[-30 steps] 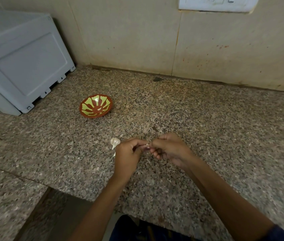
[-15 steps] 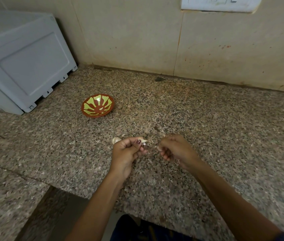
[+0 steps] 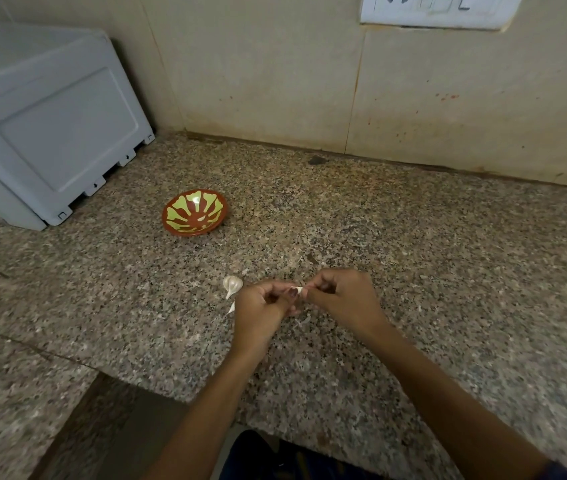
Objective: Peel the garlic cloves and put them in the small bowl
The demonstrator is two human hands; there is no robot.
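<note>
My left hand (image 3: 261, 311) and my right hand (image 3: 342, 299) meet over the granite counter, both pinching one small white garlic clove (image 3: 298, 290) between their fingertips. Most of that clove is hidden by the fingers. A second, unpeeled clove (image 3: 232, 284) lies on the counter just left of my left hand, with a thin white scrap of skin (image 3: 231, 308) beside it. The small red bowl with yellow-green petals (image 3: 194, 216) stands farther back and to the left; nothing shows inside it.
A white appliance (image 3: 50, 133) fills the back left corner. The tiled wall (image 3: 310, 81) runs along the back, with a switch plate (image 3: 438, 10) at the top. The counter's front edge (image 3: 171, 393) steps down near my body. A small dark speck (image 3: 316, 160) lies by the wall.
My hands had drawn apart half a second ago, the clove in my left hand alone. Now my right hand has come back and both pinch the clove again.
</note>
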